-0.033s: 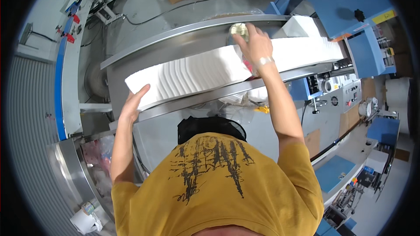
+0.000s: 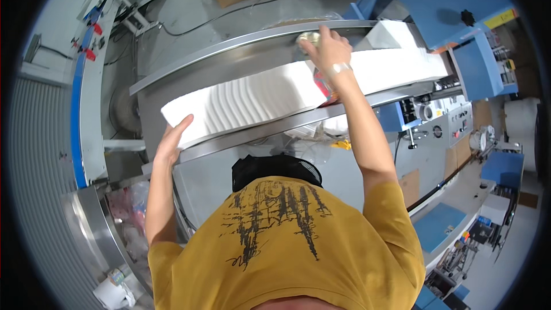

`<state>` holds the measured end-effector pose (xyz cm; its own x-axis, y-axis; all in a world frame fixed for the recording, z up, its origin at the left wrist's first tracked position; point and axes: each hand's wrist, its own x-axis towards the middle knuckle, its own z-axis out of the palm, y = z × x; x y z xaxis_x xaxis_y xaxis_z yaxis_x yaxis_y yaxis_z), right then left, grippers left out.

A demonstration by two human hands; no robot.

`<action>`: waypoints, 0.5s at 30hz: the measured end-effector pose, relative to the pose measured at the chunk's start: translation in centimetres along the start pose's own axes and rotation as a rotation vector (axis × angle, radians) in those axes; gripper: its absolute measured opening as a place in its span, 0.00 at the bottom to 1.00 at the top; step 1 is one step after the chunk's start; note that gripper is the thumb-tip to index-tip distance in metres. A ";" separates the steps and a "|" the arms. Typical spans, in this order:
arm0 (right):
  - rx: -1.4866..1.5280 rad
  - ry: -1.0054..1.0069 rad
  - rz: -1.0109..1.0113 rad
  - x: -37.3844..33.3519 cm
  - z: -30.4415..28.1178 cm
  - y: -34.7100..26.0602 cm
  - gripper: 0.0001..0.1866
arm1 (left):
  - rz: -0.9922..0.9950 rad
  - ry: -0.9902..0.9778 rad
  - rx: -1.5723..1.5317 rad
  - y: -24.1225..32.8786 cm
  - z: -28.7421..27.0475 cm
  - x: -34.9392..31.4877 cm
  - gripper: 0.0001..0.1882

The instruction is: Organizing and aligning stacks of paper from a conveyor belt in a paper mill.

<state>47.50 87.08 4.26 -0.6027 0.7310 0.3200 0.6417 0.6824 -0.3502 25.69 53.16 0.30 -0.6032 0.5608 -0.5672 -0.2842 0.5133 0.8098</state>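
Metal trough (image 2: 229,60): it slants across my view; I'd use its near rail (image 2: 247,133) as a guide and line the row up along it.
Left white stack (image 2: 247,96): it lies in the trough, between my left hand and a red patch. Its ridges look soft, so I'd push lengthwise, with little weight from above.
Right white stack (image 2: 396,69): it lies beyond my right wrist, toward the trough's far right; I'd want its top level with its neighbour.
Right hand (image 2: 332,51): over the far side of the row, fingers half curled, thumb spread toward a round thing; I can't tell whether they grip it.
Left hand (image 2: 171,140): thumb on the stack's end corner, other fingers mostly hidden, so bracing or gripping I can't tell. I'd make the pressure steady, or the layers could bow.
Red patch (image 2: 325,87): between the two stacks; I'd avoid crumpling it.
Round thing (image 2: 310,38): pale gold, near the far rail; I'd move it gently, clear of the soft edges.
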 end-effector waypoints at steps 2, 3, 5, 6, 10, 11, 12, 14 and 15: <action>-0.251 -0.347 0.312 3.6 1.7 -0.8 0.43 | -0.004 0.013 -0.042 -0.2 -0.2 0.1 0.55; -0.269 -0.478 0.331 4.6 3.3 -0.2 0.51 | 0.007 -0.007 -0.037 -0.7 -0.3 0.5 0.55; -0.277 -0.691 0.285 6.2 5.1 0.5 0.47 | 0.046 -0.014 -0.099 -1.9 -1.1 1.4 0.52; -0.225 -0.688 0.284 6.9 5.2 1.5 0.45 | 0.053 -0.023 -0.093 -1.9 -1.6 1.6 0.52; -0.262 -0.630 0.385 8.6 3.9 6.4 0.45 | 0.011 -0.021 -0.148 -1.8 -1.4 0.8 0.49; -0.314 -0.621 0.391 8.9 3.6 8.0 0.47 | -0.011 -0.003 -0.178 -1.5 -1.2 0.8 0.50; -0.318 -0.614 0.392 9.1 3.1 9.6 0.47 | -0.008 -0.001 -0.176 -1.6 -1.2 0.8 0.50; -0.306 -0.544 0.434 10.0 3.9 13.8 0.43 | 0.020 0.036 -0.123 -1.7 -1.2 1.0 0.49; -0.292 -0.524 0.444 10.2 3.9 15.0 0.38 | 0.019 0.035 -0.118 -1.6 -1.0 1.0 0.49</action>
<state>49.13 104.77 -1.22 -0.3577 0.8896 -0.2841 0.9333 0.3506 -0.0776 24.75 52.23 -1.42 -0.6348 0.5454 -0.5473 -0.3571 0.4211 0.8338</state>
